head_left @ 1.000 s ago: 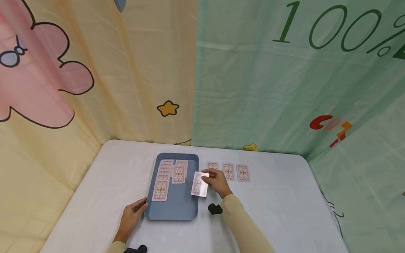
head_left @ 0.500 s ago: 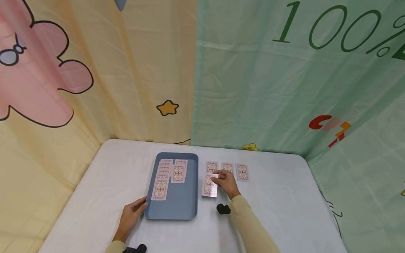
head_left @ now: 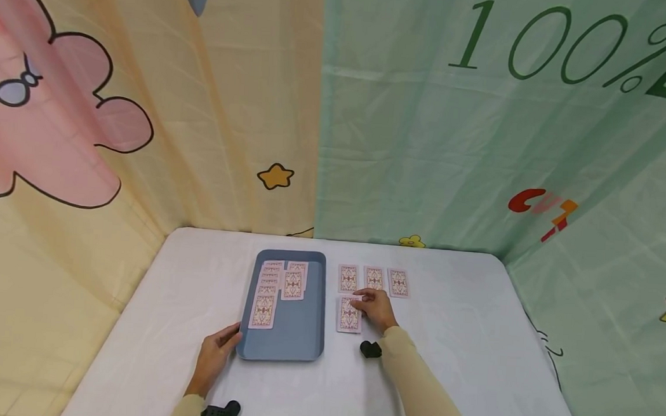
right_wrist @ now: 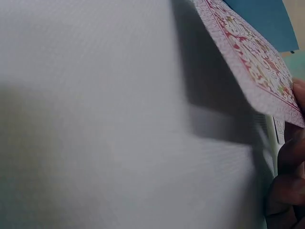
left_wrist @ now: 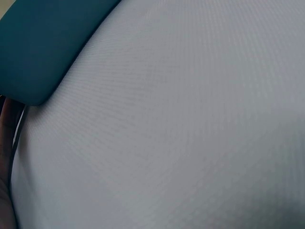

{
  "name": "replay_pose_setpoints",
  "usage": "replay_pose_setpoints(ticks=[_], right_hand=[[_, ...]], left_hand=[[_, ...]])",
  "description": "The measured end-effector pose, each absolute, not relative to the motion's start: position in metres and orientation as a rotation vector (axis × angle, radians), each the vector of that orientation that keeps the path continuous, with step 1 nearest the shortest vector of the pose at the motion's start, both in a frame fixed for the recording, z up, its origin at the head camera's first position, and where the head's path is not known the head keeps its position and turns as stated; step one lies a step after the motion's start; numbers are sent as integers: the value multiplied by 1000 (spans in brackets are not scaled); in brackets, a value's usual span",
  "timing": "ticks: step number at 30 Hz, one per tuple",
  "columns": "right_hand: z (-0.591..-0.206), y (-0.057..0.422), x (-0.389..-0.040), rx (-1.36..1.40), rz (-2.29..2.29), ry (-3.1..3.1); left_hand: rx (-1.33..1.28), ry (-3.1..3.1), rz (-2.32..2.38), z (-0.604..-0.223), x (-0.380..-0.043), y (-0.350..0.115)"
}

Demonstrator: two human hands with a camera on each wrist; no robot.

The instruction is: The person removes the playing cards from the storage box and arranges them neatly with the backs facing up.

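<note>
In the head view, my right hand [head_left: 375, 307] pinches a playing card [head_left: 348, 317] by its upper right corner, back side up. The right wrist view shows the patterned card [right_wrist: 252, 57] tilted over the white cloth, with a shadow below. My left hand [head_left: 213, 361] rests at the left side of a blue-grey tray [head_left: 296, 346], its fingers straight against the edge. In the left wrist view, a finger [left_wrist: 8, 129] reaches the tray's corner [left_wrist: 38, 57]. Inside the tray lie an overlapping column of cards [head_left: 262, 309] and a shorter overlapping pair [head_left: 292, 285].
Three face-down cards [head_left: 374, 278] lie in a row right of the tray, just beyond my right hand. A white cloth [head_left: 473, 344] covers the table. Printed curtains [head_left: 417, 143] enclose its back and sides. Each wrist carries a black device [head_left: 370, 349].
My right hand has carried the card from over the tray's right rim rightward and toward me, below the row of three cards. The left hand stays at the tray.
</note>
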State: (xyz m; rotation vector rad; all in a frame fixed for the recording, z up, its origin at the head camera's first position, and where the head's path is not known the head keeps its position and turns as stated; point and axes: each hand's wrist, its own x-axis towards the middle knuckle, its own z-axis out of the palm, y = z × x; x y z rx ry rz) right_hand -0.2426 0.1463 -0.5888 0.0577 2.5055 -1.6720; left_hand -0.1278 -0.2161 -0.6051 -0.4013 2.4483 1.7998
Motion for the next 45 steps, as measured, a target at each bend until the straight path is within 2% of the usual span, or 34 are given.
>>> replay_pose_setpoints(ticks=[22, 36, 45], right_hand=[[-602, 140, -247, -106, -1366, 2796], [-595, 139, -242, -51, -1431, 2804], [-575, 121, -243, -183, -1527, 2769]], left_hand=[[-404, 2445, 1797, -605, -126, -216], [-399, 2457, 1787, -607, -126, -217], [-414, 2449, 1802, -606, -129, -216]])
